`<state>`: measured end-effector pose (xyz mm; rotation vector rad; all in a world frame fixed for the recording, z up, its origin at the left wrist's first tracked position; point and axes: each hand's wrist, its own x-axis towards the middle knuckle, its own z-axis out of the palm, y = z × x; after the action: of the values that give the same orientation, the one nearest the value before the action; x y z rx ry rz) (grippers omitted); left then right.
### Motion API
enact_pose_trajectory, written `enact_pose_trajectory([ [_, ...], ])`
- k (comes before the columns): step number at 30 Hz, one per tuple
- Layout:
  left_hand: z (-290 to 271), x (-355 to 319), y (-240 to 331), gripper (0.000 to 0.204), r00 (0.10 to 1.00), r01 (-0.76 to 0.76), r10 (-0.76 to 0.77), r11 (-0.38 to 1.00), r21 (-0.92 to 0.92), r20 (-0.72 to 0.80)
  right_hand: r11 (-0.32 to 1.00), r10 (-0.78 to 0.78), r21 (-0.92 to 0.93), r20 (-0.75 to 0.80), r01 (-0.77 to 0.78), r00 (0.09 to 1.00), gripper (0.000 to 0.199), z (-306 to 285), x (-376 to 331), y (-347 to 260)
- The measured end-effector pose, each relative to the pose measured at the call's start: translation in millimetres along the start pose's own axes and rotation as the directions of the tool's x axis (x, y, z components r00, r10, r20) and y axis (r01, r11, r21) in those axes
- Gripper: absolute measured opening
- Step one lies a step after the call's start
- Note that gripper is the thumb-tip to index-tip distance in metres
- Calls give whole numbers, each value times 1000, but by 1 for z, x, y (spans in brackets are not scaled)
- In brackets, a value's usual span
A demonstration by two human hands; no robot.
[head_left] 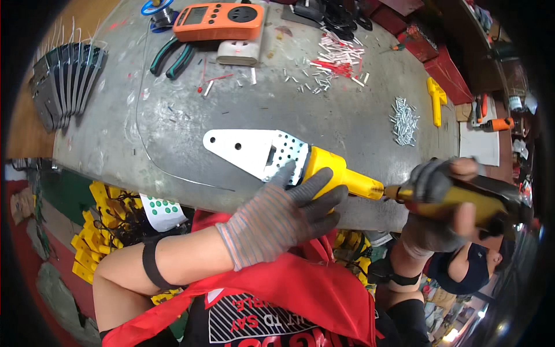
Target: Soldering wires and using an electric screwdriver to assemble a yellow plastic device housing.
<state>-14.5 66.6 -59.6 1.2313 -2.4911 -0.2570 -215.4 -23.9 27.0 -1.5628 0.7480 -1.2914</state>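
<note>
A tool with a flat white metal plate (243, 146) and a yellow handle (341, 173) lies on the grey worktable (324, 115). My left hand (283, 214), in a grey knit glove, rests on the yellow handle and holds it down near the plate. My right hand (439, 202), also gloved, grips a yellow and black power screwdriver (462, 199). Its tip meets the end of the yellow handle (378, 189).
An orange meter (217, 20), a white socket block (240, 52), green-handled pliers (170, 58), cut white and red tube pieces (338, 58), a heap of screws (403, 120), a yellow part (435, 98) and a stack of dark plates (66, 81) lie around. Yellow parts (101, 225) sit below the table edge.
</note>
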Motion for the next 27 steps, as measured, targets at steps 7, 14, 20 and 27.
enact_pose_trajectory([
  [7, 13, -7, 0, 38, 988, -87, 82, 995, -38, -128, 994, 101, 30, 45, -103, 994, 52, 71, 24, 28],
  [14, 34, 3, 3, 34, 954, -50, -5, 983, -175, -300, 996, 74, 57, -56, -70, 996, 53, 59, 34, 45],
  [20, -6, 14, -16, 50, 996, -73, 65, 990, -121, -69, 972, -97, 232, 206, 48, 974, 48, 59, 6, -28],
  [27, -2, 10, -27, 61, 989, -116, 114, 993, -22, -97, 997, 29, 65, 146, -38, 989, 51, 78, -40, -20],
])
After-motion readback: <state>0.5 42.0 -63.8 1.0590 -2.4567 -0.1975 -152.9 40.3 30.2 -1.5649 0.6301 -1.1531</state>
